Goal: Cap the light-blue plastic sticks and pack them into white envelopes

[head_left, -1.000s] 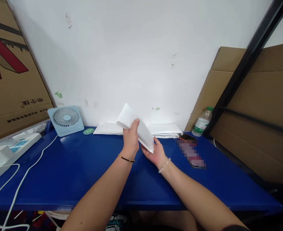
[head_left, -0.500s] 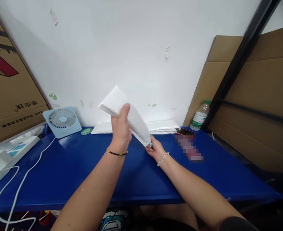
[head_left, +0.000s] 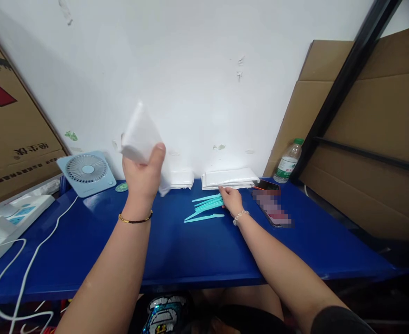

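Up in front of the wall, my left hand [head_left: 142, 178] is closed around a white plastic bag [head_left: 141, 134], its thumb across the front; motion blurs the bag. My right hand [head_left: 231, 200] is low over the blue table, fingers closed on the right ends of several slim turquoise sticks [head_left: 207, 203] that look like eyebrow razors. They fan out to the left. One more turquoise stick [head_left: 204, 218] lies apart on the table, just nearer to me. Behind my right hand lies a stack of flat white packets [head_left: 230, 177], and more white packets [head_left: 181, 179] lie left of it.
A light-blue fan [head_left: 87, 171] and a green round disc [head_left: 121, 187] are at the back left. A power strip [head_left: 19, 215] with white cables sits at the left edge. Phones [head_left: 272, 208] and a water bottle [head_left: 288, 162] stand right, by cardboard [head_left: 308, 93] and a black metal post.
My left hand has moved the white bag left and up, away from my right hand. The turquoise sticks, mostly hidden before, now show out of the bag at my right hand.
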Demonstrator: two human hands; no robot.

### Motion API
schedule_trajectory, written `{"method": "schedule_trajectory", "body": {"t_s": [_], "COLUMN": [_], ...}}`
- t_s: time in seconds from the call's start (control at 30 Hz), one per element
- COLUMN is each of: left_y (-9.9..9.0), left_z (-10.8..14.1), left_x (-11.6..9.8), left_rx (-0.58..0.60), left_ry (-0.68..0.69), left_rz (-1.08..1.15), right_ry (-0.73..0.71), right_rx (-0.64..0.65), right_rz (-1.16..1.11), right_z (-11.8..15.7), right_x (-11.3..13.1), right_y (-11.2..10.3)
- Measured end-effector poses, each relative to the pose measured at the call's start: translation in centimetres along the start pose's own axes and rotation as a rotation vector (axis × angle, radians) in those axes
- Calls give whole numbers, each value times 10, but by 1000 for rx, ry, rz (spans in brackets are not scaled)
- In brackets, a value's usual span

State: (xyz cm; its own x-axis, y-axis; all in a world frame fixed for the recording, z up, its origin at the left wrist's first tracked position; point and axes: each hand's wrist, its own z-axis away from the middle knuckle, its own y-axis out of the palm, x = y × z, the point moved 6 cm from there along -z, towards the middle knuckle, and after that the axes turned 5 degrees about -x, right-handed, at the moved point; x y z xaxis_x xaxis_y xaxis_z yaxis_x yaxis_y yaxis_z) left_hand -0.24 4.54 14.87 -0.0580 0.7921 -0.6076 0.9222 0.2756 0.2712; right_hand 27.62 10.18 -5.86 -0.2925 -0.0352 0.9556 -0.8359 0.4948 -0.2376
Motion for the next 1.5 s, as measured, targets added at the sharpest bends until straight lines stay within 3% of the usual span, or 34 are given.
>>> {"method": "schedule_trajectory", "body": {"t_s": [0.07,0.13,0.27,0.33,0.4,0.5,0.6,0.7,0.77,0.9,1.03,1.17,1.33,1.5], "left_y": [-2,-4,-29,-38,-39,-15,22,45,50,50,55,49,35,35], "left_z": [8,22,57,72,79,94,120,138,142,138,128,115,102,103], "left_x": [12,38,111,135,144,143,140,137,138,139,143,161,183,175], "left_rx": [172,393,685,757,670,595,788,1010,1079,1037,1073,1075,1009,972], "left_ry": [53,53,-184,-336,-441,-581,-695,-602,-581,-594,-469,-406,-280,-114], "left_rz": [-241,-501,-876,-829,-621,-193,-10,-90,-126,-127,-233,-360,-510,-447], "right_ry": [-179,-285,-326,-334,-360,-415,-441,-490,-513,-431,-451,-436,-315,-471], "right_rx": [28,58,170,215,234,256,264,249,249,204,120,32,149,217], "right_rz": [230,352,444,459,469,481,474,424,381,342,342,384,572,513], "right_z": [3,7,15,19,22,25,25,22,19,14,12,-4,-24,-17], "right_x": [9,14,18,18,19,19,18,21,24,27,34,27,3,13], "right_y": [4,10,20,23,24,26,26,20,16,10,12,3,-7,-12]}}
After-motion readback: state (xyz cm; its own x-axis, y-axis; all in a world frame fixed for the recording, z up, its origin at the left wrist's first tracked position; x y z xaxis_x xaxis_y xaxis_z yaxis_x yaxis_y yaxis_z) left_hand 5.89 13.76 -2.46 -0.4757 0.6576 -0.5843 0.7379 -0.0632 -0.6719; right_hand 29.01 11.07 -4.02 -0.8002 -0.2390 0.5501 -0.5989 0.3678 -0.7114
